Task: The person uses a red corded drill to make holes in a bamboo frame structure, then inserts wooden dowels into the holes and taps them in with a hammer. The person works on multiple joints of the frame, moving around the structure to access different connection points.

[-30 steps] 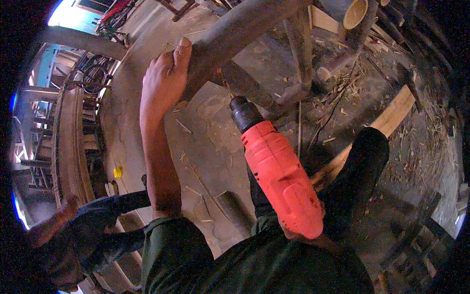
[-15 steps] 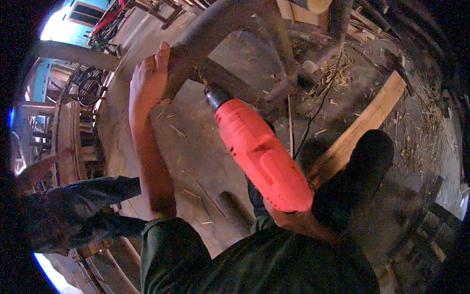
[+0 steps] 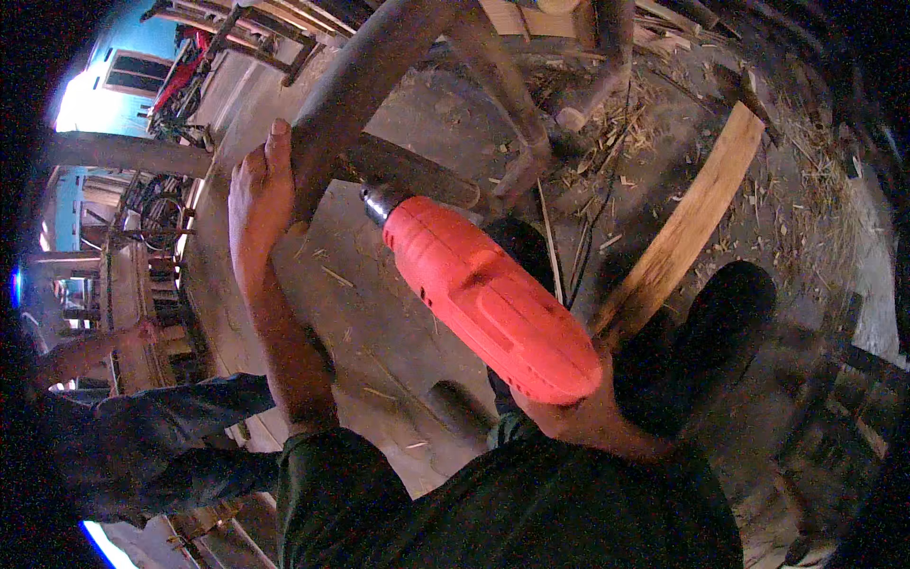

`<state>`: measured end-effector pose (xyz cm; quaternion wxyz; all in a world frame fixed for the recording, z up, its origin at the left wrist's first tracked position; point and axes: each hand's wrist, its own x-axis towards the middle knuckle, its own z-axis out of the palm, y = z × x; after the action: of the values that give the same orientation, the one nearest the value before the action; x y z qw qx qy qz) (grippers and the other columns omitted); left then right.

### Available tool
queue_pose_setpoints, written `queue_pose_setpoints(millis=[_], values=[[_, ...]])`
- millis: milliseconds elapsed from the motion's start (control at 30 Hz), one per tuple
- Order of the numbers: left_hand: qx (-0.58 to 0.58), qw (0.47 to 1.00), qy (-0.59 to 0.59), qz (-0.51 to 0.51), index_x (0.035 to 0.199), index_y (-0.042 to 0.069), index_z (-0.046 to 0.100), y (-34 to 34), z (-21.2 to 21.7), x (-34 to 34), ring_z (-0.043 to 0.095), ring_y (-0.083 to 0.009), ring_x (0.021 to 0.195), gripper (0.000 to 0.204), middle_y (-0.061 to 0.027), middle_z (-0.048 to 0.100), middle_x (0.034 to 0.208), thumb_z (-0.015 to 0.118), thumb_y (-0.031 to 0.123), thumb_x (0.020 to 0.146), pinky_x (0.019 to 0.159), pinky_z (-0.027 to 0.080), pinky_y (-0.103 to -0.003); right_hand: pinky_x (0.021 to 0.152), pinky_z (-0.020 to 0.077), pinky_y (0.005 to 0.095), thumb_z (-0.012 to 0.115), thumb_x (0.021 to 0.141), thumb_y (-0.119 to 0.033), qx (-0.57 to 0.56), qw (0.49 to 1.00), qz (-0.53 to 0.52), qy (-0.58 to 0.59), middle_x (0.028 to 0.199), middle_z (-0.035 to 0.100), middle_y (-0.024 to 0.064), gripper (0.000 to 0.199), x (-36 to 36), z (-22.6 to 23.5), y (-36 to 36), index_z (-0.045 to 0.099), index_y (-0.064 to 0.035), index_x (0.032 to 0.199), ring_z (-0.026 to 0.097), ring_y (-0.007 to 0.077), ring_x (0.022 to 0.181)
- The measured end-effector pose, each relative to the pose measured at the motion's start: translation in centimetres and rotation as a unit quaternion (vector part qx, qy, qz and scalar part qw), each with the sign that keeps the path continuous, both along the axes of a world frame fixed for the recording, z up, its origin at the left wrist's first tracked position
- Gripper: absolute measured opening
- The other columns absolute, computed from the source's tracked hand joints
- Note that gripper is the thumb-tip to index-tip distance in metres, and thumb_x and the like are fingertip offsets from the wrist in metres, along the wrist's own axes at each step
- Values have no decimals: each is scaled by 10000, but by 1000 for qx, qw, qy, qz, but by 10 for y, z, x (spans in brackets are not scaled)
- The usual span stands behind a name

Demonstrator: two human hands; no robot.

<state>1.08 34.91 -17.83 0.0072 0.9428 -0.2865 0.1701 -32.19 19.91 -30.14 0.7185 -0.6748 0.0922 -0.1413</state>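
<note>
Pointing up and leftward: orange-red power drill (image 3: 493, 289), between the two hands, its long axis slanting from the right hand (image 3: 588, 417) at the rear toward the thick, rounded brown wooden beam (image 3: 365, 85). Black cylindrical chuck (image 3: 379, 203) close beside the beam's near end; bit tip too dim to tell whether it touches. Right hand nearer the drill, closed round its underside, fingers mostly hidden. Left hand (image 3: 261, 194) holds the beam's near end, thumb laid along it, other fingers largely out of sight. Pale, flat wooden plank (image 3: 697, 213) right of the drill; another person in dark blue clothing (image 3: 175, 412) at far left. Versus half a second ago: drill flatter across the view, chuck farther left; beam and left hand also farther left, possibly head motion.
</note>
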Motion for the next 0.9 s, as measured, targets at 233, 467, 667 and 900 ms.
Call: queue_pose_setpoints(millis=[233, 467, 667, 900], values=[[-55, 991, -77, -98, 932, -29, 630, -6, 2, -9, 561, -459, 840, 581, -286, 596, 881, 356, 482, 955, 753, 409, -518, 842, 491, 320, 680, 763, -5, 194, 978, -40, 71, 1120, 582, 108, 436, -11, 24, 26, 502, -4, 1162, 595, 159, 987], [-87, 996, 13, 20, 880, -40, 628, -10, 5, -14, 562, -460, 832, 622, -297, 584, 800, 365, 521, 941, 742, 406, -517, 841, 492, 325, 674, 768, -7, 152, 986, -10, 72, 1116, 579, 110, 441, -12, 19, 19, 492, -5, 1169, 589, 165, 994], [-128, 991, 14, 30, 860, -45, 626, -20, 10, -13, 557, -463, 811, 613, -293, 583, 804, 391, 516, 936, 736, 407, -518, 841, 492, 329, 669, 771, -9, 133, 988, -9, 78, 1113, 577, 112, 444, -4, 32, 15, 484, -5, 1176, 584, 170, 1000], [-85, 995, 14, 51, 864, -33, 631, -19, 9, -17, 551, -458, 794, 562, -279, 580, 771, 420, 483, 938, 719, 410, -517, 840, 492, 334, 663, 776, -10, 117, 990, 14, 82, 1109, 574, 114, 449, 1, 27, 13, 474, -5, 1183, 578, 176, 1007]])
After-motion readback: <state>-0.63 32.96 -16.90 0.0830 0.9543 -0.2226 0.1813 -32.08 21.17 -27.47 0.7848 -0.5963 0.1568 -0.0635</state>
